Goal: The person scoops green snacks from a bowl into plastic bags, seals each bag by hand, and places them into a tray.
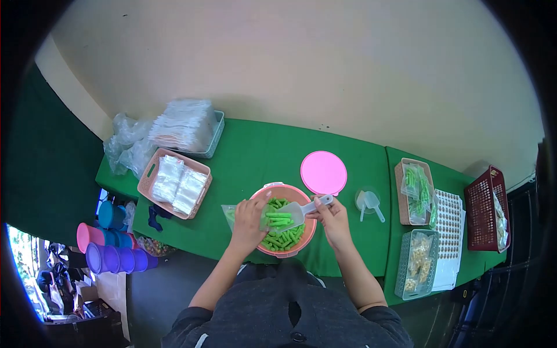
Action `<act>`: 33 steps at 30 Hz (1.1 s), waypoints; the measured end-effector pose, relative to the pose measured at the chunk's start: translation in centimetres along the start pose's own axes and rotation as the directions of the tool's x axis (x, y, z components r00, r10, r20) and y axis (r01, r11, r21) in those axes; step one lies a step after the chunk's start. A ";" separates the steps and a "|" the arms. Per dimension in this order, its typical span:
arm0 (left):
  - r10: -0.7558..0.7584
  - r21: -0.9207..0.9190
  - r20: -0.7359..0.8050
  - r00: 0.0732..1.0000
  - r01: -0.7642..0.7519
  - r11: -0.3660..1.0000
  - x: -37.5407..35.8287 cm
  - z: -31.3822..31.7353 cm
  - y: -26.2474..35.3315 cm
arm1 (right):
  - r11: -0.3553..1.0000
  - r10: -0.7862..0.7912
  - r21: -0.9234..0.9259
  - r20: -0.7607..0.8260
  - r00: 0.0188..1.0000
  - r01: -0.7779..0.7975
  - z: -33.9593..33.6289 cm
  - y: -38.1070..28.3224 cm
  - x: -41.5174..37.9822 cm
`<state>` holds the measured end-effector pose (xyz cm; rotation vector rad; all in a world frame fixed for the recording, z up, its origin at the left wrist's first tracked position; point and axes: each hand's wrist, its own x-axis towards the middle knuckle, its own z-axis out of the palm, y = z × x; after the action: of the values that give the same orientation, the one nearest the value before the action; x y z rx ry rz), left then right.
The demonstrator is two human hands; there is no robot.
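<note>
A pink-orange tub (311, 232) in front of me holds many short green stick snacks (288, 238). My right hand (331, 221) grips the handle of a translucent plastic scoop (299, 213), which is tilted to the left above the tub. Several green sticks lie in its bowl. My left hand (249, 222) is closed around a clear plastic bag (227, 212), whose end sticks out to the left of the fingers. The scoop's front end reaches right up to that hand, and the bag's mouth is partly hidden there.
A pink lid (324, 173) lies behind the tub. Right of it, small scoops (370, 200) rest in a clear container. Baskets of packed bags (416, 191) and a sheet of round stickers (448, 226) are farther right. At left stand a basket of empty bags (200, 194) and stacked bags (184, 124).
</note>
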<state>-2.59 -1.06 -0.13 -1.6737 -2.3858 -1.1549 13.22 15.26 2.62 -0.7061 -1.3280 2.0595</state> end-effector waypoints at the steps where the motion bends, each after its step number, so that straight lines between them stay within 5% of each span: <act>1: 0.036 0.017 0.008 0.999 -0.036 0.999 0.0 0.2 0.1 | 0.998 -0.032 -0.045 -0.007 0.999 0.032 0.0 0.0 -0.1; 12: 0.068 0.010 0.008 0.998 -0.068 0.998 -0.6 0.0 0.4 | 1.000 -0.005 -0.012 -0.043 0.999 0.004 -0.3 0.5 -0.2; 21: -0.023 -0.047 -0.106 0.994 0.018 0.999 -1.0 -0.3 0.2 | 0.934 0.092 0.350 -0.050 0.994 -0.069 -1.2 1.2 0.0; 24: -0.119 -0.294 -0.206 0.971 0.054 0.954 -0.6 -0.9 0.1 | 0.927 0.043 0.375 -0.153 0.987 0.018 -1.6 2.0 0.2; 27: -0.231 -0.433 -0.413 0.881 0.032 0.901 0.9 -3.3 1.9 | 0.995 -0.005 0.102 -0.137 0.991 0.019 -1.8 3.8 0.1; 29: -0.360 -0.793 -0.465 0.809 -0.200 0.575 1.7 -3.9 2.6 | 0.963 0.061 -0.267 0.074 0.995 -0.039 -2.2 6.0 0.0; 30: -0.358 -0.791 -0.466 0.809 -0.200 0.578 1.6 -4.3 2.4 | 0.964 0.060 -0.264 0.076 0.995 -0.038 -1.7 5.9 -0.5; 32: -0.223 -0.922 -0.153 0.963 -0.057 0.383 1.4 -5.4 1.5 | 0.620 0.006 -0.779 0.127 0.992 0.096 -0.7 5.2 -1.5; 33: -0.220 -0.922 -0.153 0.963 -0.059 0.384 1.3 -5.6 1.2 | 0.497 -0.100 -0.853 0.127 0.987 0.160 0.2 4.2 -2.0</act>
<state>-4.38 -2.98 5.18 -1.3064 -1.6382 -2.8950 13.71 12.29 -0.96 -0.8914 -2.4018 1.1606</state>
